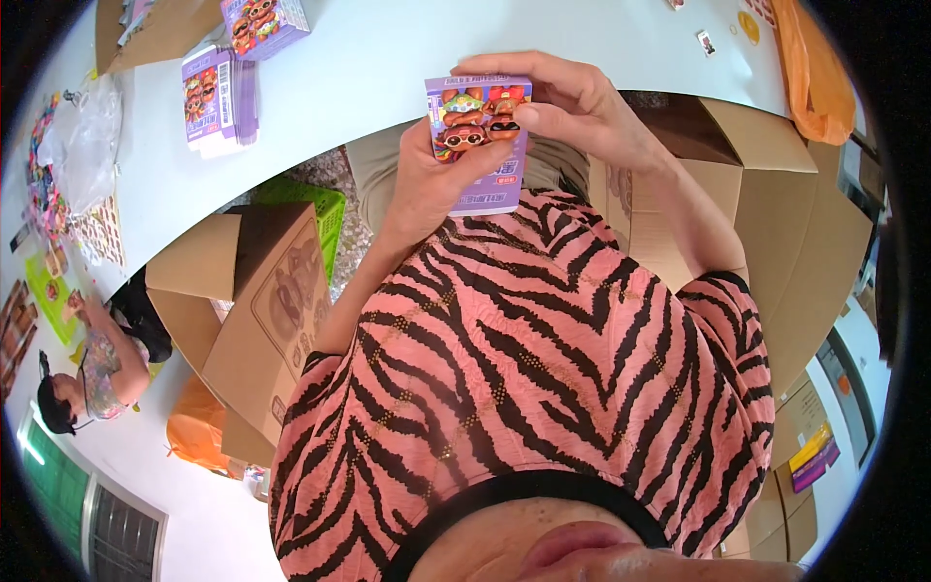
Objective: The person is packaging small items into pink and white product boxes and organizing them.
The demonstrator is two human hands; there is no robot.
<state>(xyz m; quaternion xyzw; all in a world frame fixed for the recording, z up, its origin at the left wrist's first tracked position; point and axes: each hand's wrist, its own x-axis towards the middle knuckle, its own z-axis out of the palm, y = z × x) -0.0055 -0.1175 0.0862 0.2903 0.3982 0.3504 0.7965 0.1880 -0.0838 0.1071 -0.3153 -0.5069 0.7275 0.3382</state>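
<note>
Close in front of my chest, over the table's near edge, I hold a purple printed carton (482,199) with cartoon faces in sunglasses on its front. My left hand (441,170) grips its left side, thumb across the front and the other fingers mostly hidden behind. At the upper right, my right hand (587,107) has its thumb on the front and its fingers curved over the top edge. Whether the carton is flat or opened out is unclear. A stack of similar flat cartons (215,107) lies on the table to the left, beside a formed purple box (267,29).
The white table (369,68) curves ahead of me. Open cardboard boxes stand at my left (262,291) and right (776,204). An orange bag (815,73) hangs at the right edge. Clear plastic (87,141) lies far left, near another person (107,364).
</note>
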